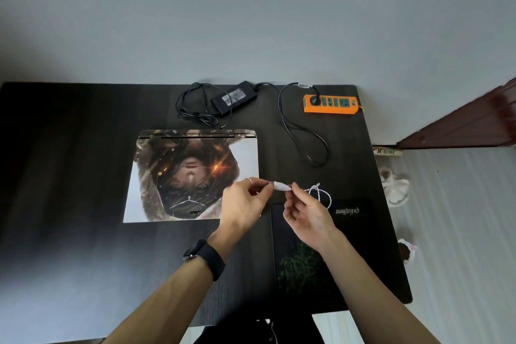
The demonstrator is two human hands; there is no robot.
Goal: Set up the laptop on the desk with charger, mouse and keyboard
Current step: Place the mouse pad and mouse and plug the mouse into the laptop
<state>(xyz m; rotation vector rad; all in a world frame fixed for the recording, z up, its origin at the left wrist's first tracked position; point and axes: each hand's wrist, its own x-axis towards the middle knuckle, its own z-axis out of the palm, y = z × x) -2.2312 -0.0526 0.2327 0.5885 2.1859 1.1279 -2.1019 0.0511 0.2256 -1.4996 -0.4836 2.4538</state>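
head: white connector (280, 186) pinched between left hand (245, 204) and right hand (307, 215).

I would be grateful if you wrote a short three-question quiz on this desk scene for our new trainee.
1. True or false: the laptop lies with its lid shut.
2. Multiple choice: the charger brick lies A) on top of the laptop, B) on the desk behind the laptop, C) in front of the laptop.
3. Fill in: the left hand and the right hand both pinch the white ____ at the end of the braided cable.

Key: 1 true; 2 B; 3 connector.
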